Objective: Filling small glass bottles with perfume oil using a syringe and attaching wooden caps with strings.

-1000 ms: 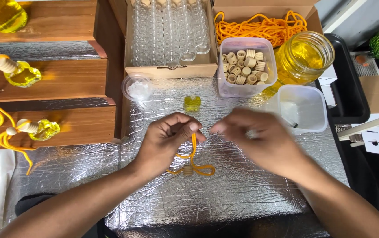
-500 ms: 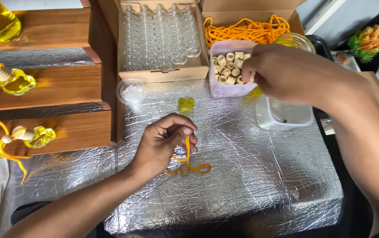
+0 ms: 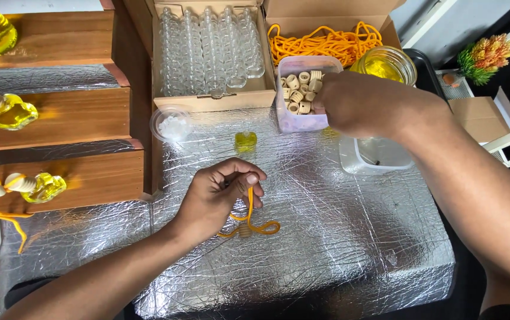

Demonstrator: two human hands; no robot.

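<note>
My left hand (image 3: 219, 192) pinches a short orange cord (image 3: 253, 220) upright over the silver foil mat (image 3: 326, 249); the cord's lower end loops on the foil. My right hand (image 3: 361, 104) reaches into a clear plastic tub (image 3: 293, 121) of small wooden caps (image 3: 299, 86), its fingertips among the caps at the tub's right side. What the fingers hold is hidden. A tiny bottle of yellow liquid (image 3: 246, 141) stands on the foil between the hands.
A cardboard box of empty glass bottles (image 3: 210, 47) sits at the back, with a pile of orange cord (image 3: 326, 41) and a jar of yellow liquid (image 3: 388, 65) to its right. Wooden steps (image 3: 59, 118) at left carry finished bottles. A small lidded cup (image 3: 172, 124) and an empty tub (image 3: 376, 157) stand nearby.
My right hand left the cord, moved up and right to the tub of caps, and now dips into it. The left hand keeps holding the cord in place.
</note>
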